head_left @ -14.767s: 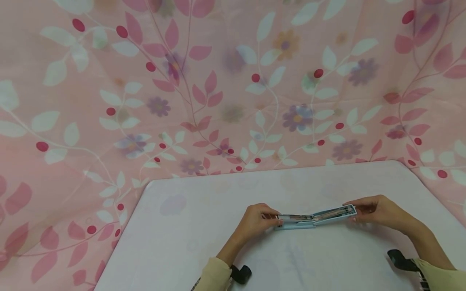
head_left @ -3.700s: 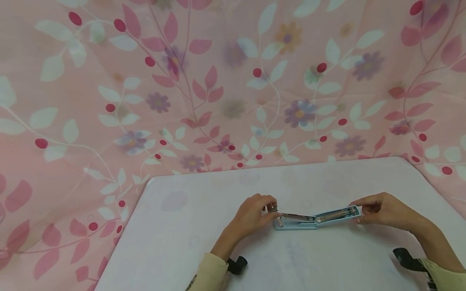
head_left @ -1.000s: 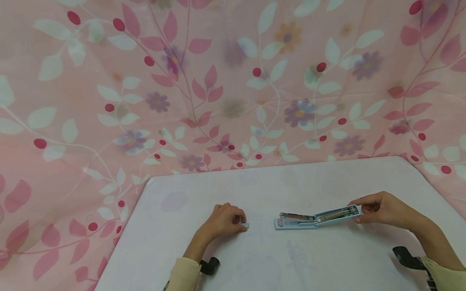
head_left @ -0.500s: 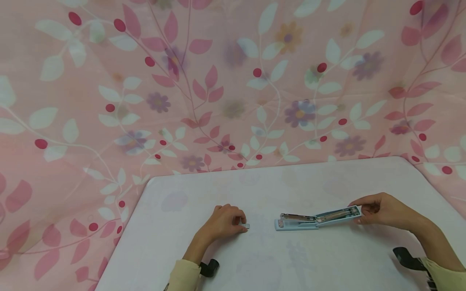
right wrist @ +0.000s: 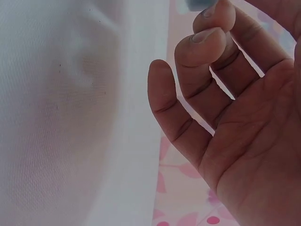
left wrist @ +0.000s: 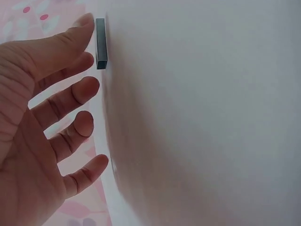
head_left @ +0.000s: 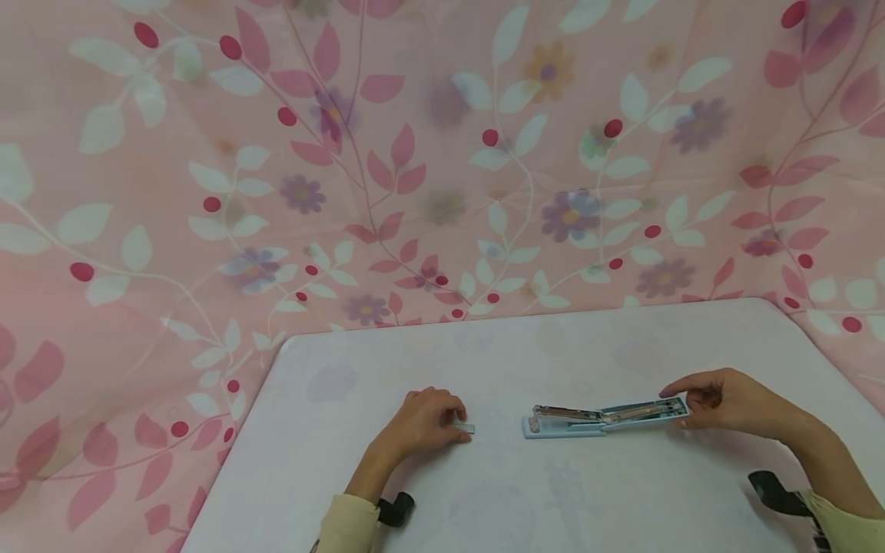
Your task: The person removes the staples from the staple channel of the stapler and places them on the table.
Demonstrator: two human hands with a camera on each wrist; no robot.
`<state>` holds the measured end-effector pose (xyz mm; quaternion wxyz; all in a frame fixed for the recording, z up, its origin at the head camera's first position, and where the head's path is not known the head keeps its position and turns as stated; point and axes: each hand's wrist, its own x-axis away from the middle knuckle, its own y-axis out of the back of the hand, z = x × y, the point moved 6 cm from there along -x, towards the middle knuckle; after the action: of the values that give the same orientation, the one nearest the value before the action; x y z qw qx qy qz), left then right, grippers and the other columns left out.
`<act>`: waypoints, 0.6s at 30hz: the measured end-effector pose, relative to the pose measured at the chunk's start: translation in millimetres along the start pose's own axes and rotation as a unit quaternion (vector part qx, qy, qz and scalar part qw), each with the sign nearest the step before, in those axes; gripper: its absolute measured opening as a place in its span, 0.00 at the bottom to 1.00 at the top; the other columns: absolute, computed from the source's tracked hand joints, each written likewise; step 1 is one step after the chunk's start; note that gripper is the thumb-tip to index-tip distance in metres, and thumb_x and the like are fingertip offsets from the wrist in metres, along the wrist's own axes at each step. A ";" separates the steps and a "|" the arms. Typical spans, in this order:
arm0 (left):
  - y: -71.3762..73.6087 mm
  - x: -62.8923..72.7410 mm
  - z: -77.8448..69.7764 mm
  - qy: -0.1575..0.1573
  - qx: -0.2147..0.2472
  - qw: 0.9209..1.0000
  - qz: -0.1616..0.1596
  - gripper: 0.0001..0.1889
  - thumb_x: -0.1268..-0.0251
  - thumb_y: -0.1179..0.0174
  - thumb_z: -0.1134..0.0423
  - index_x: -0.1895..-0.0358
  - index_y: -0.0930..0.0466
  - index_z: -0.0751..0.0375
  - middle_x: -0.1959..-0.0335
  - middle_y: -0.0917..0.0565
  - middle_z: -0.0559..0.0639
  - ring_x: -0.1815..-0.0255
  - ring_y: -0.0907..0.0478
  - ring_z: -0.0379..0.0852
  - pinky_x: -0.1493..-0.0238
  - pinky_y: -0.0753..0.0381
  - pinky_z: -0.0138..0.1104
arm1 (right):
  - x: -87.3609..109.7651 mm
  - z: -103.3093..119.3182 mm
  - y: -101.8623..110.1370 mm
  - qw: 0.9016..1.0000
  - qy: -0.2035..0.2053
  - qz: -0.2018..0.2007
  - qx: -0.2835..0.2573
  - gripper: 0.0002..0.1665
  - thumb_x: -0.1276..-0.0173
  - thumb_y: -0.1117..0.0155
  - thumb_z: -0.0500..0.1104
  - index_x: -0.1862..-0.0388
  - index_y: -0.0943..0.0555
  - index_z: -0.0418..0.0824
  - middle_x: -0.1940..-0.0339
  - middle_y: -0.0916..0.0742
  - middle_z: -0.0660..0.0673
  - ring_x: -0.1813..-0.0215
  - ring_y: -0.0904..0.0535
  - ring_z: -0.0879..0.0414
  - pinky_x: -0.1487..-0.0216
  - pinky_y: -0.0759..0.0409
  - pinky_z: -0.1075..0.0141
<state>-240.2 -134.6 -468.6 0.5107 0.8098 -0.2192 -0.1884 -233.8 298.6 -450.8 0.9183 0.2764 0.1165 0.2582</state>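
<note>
A light blue stapler (head_left: 563, 428) lies on the white table, its top swung far back to the right and its metal magazine raised a little above the base. My right hand (head_left: 736, 399) holds the end of the swung-back top with thumb and fingers; in the right wrist view only a blurred bit of the stapler (right wrist: 200, 4) shows at the fingertips. Left of the stapler, a short grey staple strip (left wrist: 101, 43) rests on the table. My left hand (head_left: 425, 421) is around it, thumb and fingertips beside the strip and loosely bent.
The white table (head_left: 387, 491) has rounded far corners. Behind it hangs a pink floral cloth (head_left: 442, 153). Black wrist mounts (head_left: 396, 509) sit at both cuffs.
Earlier the left hand was at the stapler's front end, then moved left with the staple strip, which now lies on the table. The stapler's swung-back top has dipped slightly in the right hand.
</note>
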 end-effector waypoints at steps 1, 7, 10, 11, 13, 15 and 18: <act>1.7 1.3 0.7 0.001 -0.001 1.000 -0.006 0.10 0.46 0.27 0.47 0.64 0.16 0.42 0.72 0.24 0.32 0.65 0.29 0.35 0.57 0.33 0.41 | -0.2 1.0 -0.3 1.000 0.001 0.002 0.001 0.21 0.44 0.24 0.36 0.50 0.16 0.35 0.79 0.23 0.50 0.78 0.29 0.58 0.80 0.32 0.66; 15.6 12.7 4.8 -0.004 0.010 0.999 -0.035 0.10 0.43 0.29 0.47 0.62 0.16 0.45 0.68 0.20 0.36 0.62 0.26 0.40 0.54 0.31 0.44 | 3.0 9.0 3.3 0.999 -0.001 -0.007 0.034 0.26 0.42 0.24 0.39 0.45 0.20 0.32 0.77 0.21 0.52 0.73 0.25 0.58 0.75 0.28 0.66; 28.1 18.6 7.6 -0.006 -0.003 0.998 -0.056 0.10 0.40 0.31 0.48 0.60 0.16 0.46 0.65 0.18 0.38 0.58 0.25 0.42 0.51 0.30 0.47 | 5.3 12.1 8.6 0.997 -0.003 -0.031 0.069 0.24 0.39 0.26 0.39 0.44 0.20 0.34 0.73 0.20 0.53 0.69 0.24 0.59 0.70 0.24 0.68; 33.0 20.7 9.6 -0.007 -0.018 0.997 -0.070 0.11 0.39 0.31 0.49 0.59 0.16 0.47 0.63 0.18 0.39 0.56 0.25 0.44 0.50 0.30 0.48 | 5.5 13.0 10.3 0.995 -0.004 -0.044 0.087 0.23 0.38 0.27 0.40 0.44 0.19 0.35 0.72 0.19 0.54 0.67 0.24 0.61 0.67 0.23 0.68; 42.4 24.9 14.5 -0.006 -0.058 0.993 -0.098 0.13 0.36 0.34 0.48 0.56 0.16 0.50 0.59 0.17 0.42 0.52 0.25 0.46 0.48 0.30 0.52 | 5.9 14.2 14.1 0.989 -0.019 -0.073 0.130 0.22 0.36 0.28 0.43 0.45 0.18 0.39 0.67 0.17 0.54 0.62 0.23 0.61 0.62 0.21 0.66; 50.3 28.9 19.9 0.000 -0.103 0.987 -0.127 0.16 0.35 0.36 0.47 0.52 0.16 0.52 0.54 0.17 0.45 0.47 0.26 0.49 0.46 0.31 0.55 | 6.2 13.8 17.2 0.982 -0.042 -0.097 0.157 0.21 0.34 0.30 0.46 0.43 0.18 0.42 0.57 0.14 0.50 0.53 0.22 0.56 0.52 0.20 0.55; 56.8 35.4 27.8 0.018 -0.148 0.978 -0.146 0.21 0.34 0.37 0.46 0.45 0.18 0.56 0.48 0.19 0.48 0.41 0.28 0.53 0.44 0.33 0.57 | 6.2 11.1 20.3 0.973 -0.082 -0.126 0.175 0.25 0.32 0.32 0.51 0.39 0.21 0.46 0.42 0.18 0.39 0.39 0.28 0.42 0.47 0.29 0.35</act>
<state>-234.7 -196.3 -431.1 0.5954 0.7520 -0.0588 -0.2764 -233.0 311.5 -430.6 0.8873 0.4360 0.1184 0.0923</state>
